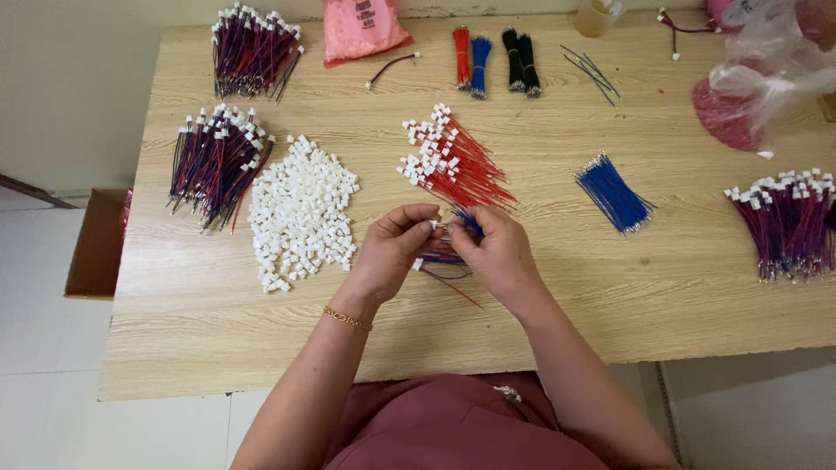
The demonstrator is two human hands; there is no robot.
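My left hand and my right hand meet over the middle of the wooden table. The left fingers pinch a small white connector with wires attached. The right fingers grip a blue wire at that connector. Under the hands lies a small bunch of finished red and blue wires. Just beyond the hands is a pile of red wires with white connectors. A heap of loose white connectors lies to the left. Loose blue wires lie to the right.
Bundles of finished red-blue wires lie at the left, far left and right edge. Tied red, blue and black wire bundles, a pink bag and plastic bags sit at the back. A cardboard box stands on the floor.
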